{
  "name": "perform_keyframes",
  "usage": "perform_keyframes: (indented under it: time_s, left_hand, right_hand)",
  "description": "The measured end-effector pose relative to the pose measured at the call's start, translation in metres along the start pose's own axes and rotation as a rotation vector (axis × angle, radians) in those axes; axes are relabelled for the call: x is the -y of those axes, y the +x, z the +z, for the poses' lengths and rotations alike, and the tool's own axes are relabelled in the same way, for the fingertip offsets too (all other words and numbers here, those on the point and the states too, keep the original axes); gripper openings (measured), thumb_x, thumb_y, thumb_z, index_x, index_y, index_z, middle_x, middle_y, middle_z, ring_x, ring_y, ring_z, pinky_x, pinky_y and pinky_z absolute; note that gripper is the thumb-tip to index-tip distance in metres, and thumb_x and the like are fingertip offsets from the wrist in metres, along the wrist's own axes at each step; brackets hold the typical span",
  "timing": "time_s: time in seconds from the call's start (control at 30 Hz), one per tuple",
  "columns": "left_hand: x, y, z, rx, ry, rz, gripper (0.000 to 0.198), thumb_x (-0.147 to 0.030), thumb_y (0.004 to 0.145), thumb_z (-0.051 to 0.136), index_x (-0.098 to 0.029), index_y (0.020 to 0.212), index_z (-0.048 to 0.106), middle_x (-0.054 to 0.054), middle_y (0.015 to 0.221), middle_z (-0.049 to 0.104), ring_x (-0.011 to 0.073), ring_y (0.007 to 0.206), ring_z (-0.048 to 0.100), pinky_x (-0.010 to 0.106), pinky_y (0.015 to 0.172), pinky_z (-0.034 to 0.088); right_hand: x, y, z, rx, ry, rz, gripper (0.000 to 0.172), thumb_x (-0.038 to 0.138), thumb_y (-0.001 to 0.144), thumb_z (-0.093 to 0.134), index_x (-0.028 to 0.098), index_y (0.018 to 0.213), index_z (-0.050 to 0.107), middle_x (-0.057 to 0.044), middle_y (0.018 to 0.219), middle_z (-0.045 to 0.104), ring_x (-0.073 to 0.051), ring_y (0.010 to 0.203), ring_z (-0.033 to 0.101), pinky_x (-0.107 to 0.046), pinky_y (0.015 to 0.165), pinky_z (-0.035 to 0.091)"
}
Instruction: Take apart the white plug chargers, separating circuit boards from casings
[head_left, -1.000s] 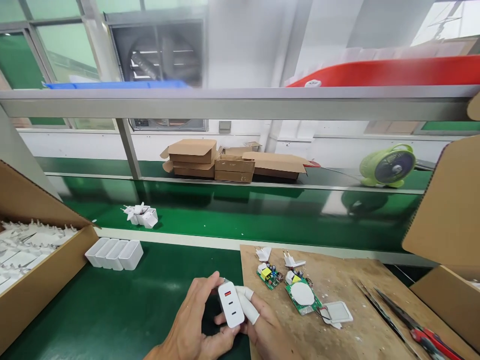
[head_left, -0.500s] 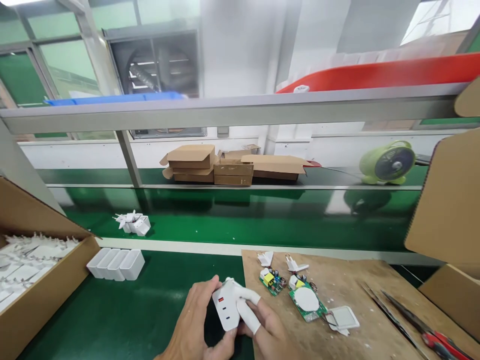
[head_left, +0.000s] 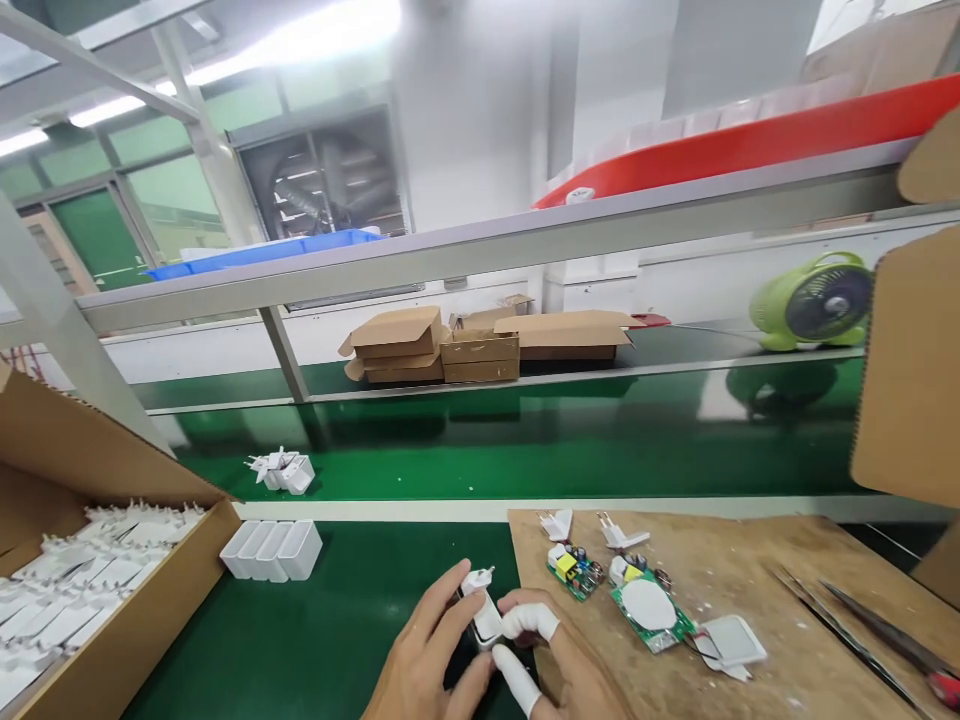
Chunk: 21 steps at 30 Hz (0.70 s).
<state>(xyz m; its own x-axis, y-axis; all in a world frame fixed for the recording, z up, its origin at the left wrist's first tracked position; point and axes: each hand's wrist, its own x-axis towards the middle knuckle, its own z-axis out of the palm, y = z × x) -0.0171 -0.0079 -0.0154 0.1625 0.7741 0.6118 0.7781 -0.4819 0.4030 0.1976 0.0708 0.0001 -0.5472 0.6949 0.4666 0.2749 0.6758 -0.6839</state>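
Note:
Between my two hands, low in the middle of the head view, is a white plug charger [head_left: 486,612], now seen edge-on with its plug end pointing away. My left hand [head_left: 439,640] grips it from the left, fingers along its top and side. On the right, my right hand [head_left: 551,645], with white finger covers on the thumb and a finger, pinches its near right side. Just beyond the right hand, a small circuit board [head_left: 574,572] and a larger circuit board [head_left: 651,608] with a round white pad lie on brown cardboard [head_left: 720,560].
A carton of white plug parts [head_left: 97,590] stands at the left. Beside it sit several white housings [head_left: 271,549]. Tweezers [head_left: 832,625] and red-handled pliers [head_left: 892,630] lie at the right. Across the conveyor [head_left: 420,480] are cardboard boxes [head_left: 480,352] and a green fan [head_left: 814,300].
The charger has been turned: its flat face with slots showed before, and now its narrow side with the plug end does. The camera view has tilted and shifted.

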Motion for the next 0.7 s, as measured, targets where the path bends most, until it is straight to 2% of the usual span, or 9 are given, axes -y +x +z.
perform_keyframes:
  time_s: [0.13,0.3,0.4,0.5,0.6,0.67,0.7]
  left_hand:
    - [0.007,-0.001,-0.005,-0.061,0.09,0.094,0.052,-0.019,0.108,0.063,-0.021,0.159,0.05,0.024,0.159,0.056,0.0302,0.136,0.069,0.041,0.11,0.065]
    - [0.006,0.0,-0.006,-0.038,0.142,0.162,0.047,-0.021,0.108,0.063,-0.019,0.155,0.055,0.023,0.15,0.064,0.0302,0.137,0.07,0.038,0.11,0.064]
    - [0.005,-0.002,0.001,-0.054,0.059,0.061,0.032,-0.027,0.109,0.06,-0.02,0.14,0.062,0.022,0.147,0.065,0.0294,0.134,0.071,0.037,0.107,0.065]
    - [0.012,0.002,0.006,-0.08,-0.017,-0.097,0.021,-0.032,0.107,0.062,-0.022,0.126,0.066,0.02,0.145,0.067,0.0303,0.134,0.07,0.041,0.109,0.064]
    - [0.027,0.021,0.005,-0.012,-0.077,-0.213,0.025,-0.036,0.103,0.068,-0.025,0.125,0.068,0.018,0.15,0.065,0.0337,0.139,0.067,0.051,0.115,0.059]
    - [0.036,0.04,0.005,0.016,-0.139,-0.253,0.027,-0.038,0.101,0.067,-0.025,0.125,0.069,0.017,0.153,0.064,0.0358,0.143,0.063,0.058,0.118,0.055]
    - [0.04,0.05,0.007,0.02,-0.167,-0.264,0.028,-0.037,0.1,0.067,-0.025,0.124,0.069,0.017,0.153,0.064,0.0364,0.144,0.062,0.059,0.118,0.055]
  right_hand:
    - [0.012,0.001,-0.003,0.043,0.046,0.041,0.015,0.028,0.099,0.061,0.029,0.111,0.071,-0.005,0.108,0.076,-0.022,0.094,0.073,-0.031,0.089,0.063]
    - [0.024,-0.002,-0.012,0.068,-0.057,0.054,0.019,0.025,0.096,0.063,0.032,0.113,0.07,-0.002,0.106,0.077,-0.022,0.096,0.074,-0.028,0.088,0.061]
    - [0.032,-0.008,-0.015,0.058,-0.193,0.067,0.028,0.018,0.096,0.059,0.033,0.118,0.067,0.0,0.108,0.077,-0.022,0.098,0.075,-0.029,0.088,0.06]
    - [0.031,-0.008,-0.016,-0.023,-0.275,-0.079,0.036,0.005,0.091,0.049,0.026,0.117,0.064,-0.004,0.114,0.076,-0.022,0.103,0.074,-0.031,0.092,0.059]
    - [0.014,0.0,-0.018,-0.076,-0.426,-0.241,0.045,0.0,0.078,0.052,0.02,0.116,0.065,-0.009,0.118,0.074,-0.025,0.104,0.072,-0.035,0.094,0.06]
    - [-0.004,0.009,-0.022,-0.115,-0.633,-0.245,0.045,0.001,0.079,0.056,0.018,0.118,0.068,-0.012,0.12,0.074,-0.029,0.105,0.07,-0.04,0.096,0.059]
    - [-0.014,0.013,-0.023,-0.141,-0.736,-0.234,0.039,0.003,0.081,0.059,0.016,0.116,0.07,-0.014,0.12,0.075,-0.031,0.107,0.07,-0.044,0.097,0.059]
